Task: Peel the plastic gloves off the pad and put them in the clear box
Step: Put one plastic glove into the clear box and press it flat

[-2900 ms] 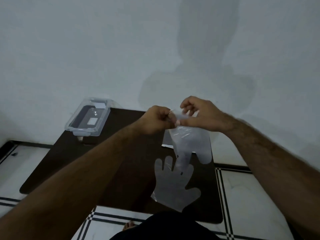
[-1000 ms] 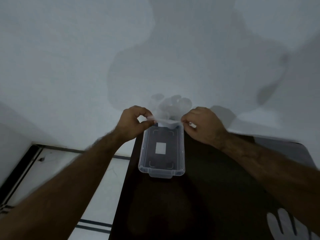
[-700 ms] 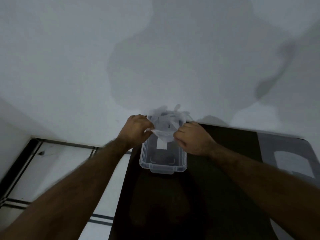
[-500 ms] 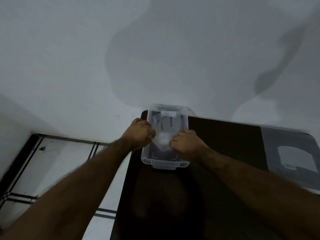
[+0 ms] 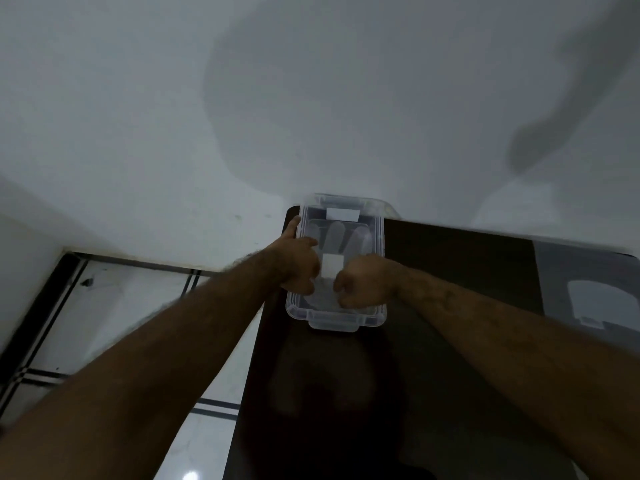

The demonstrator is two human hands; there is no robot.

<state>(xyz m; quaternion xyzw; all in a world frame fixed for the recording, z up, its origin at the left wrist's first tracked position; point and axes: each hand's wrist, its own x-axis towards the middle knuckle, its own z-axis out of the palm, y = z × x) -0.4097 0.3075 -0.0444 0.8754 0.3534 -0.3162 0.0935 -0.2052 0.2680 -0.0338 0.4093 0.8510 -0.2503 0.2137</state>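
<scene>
The clear box (image 5: 334, 322) stands at the far left corner of the dark table (image 5: 450, 271). A thin plastic glove (image 5: 341, 239) lies flat inside it, fingers pointing to the far end. My left hand (image 5: 299, 265) and my right hand (image 5: 363, 280) are both down in the near end of the box, each pinching the cuff of the glove. The cuff between them is mostly hidden by my knuckles. The pad of gloves is out of view.
A white wall rises directly behind the table. Tiled floor with dark lines (image 5: 114, 306) lies to the left of the table edge. A pale reflection (image 5: 595, 303) shows on the glossy tabletop at far right.
Both hands carried the glove from the table's right side over to the box, then lowered it in. The glove now lies flat inside, where it hung above the rim a second ago.
</scene>
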